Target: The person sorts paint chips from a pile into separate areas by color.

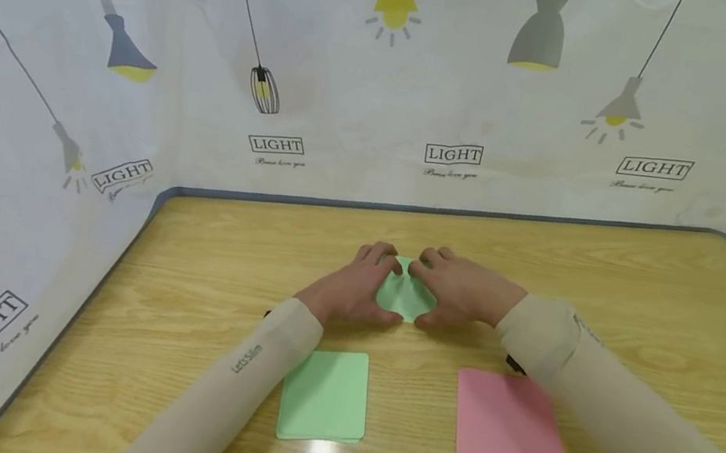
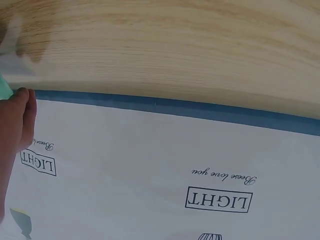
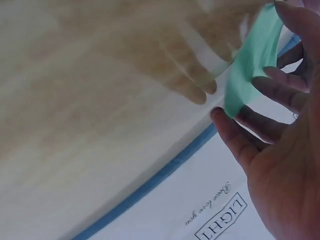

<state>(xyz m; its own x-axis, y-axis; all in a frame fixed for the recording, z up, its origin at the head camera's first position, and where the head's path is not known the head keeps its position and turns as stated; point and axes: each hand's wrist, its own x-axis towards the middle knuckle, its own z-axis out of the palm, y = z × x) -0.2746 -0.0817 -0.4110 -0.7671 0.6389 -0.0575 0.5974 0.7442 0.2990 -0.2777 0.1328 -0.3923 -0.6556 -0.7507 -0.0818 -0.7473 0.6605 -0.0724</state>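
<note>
A green square sheet of paper (image 1: 405,300), creased and buckled in its middle, is between my two hands toward the far side of the table. My left hand (image 1: 356,289) grips its left side, with bent fingers at the top and the thumb at the lower edge. The opposite side is held by my right hand (image 1: 466,294) in much the same way. In the right wrist view the green paper (image 3: 252,62) curves between the thumb and fingers of the right hand (image 3: 285,165). Only a sliver of it shows in the left wrist view, beside the left hand (image 2: 17,125).
Nearer the body lie a stack of green sheets (image 1: 325,395) on the left and a stack of pink sheets (image 1: 510,424) on the right. A white sheet printed with lamps (image 1: 355,98) walls off the wooden table (image 1: 222,260) at the back and sides.
</note>
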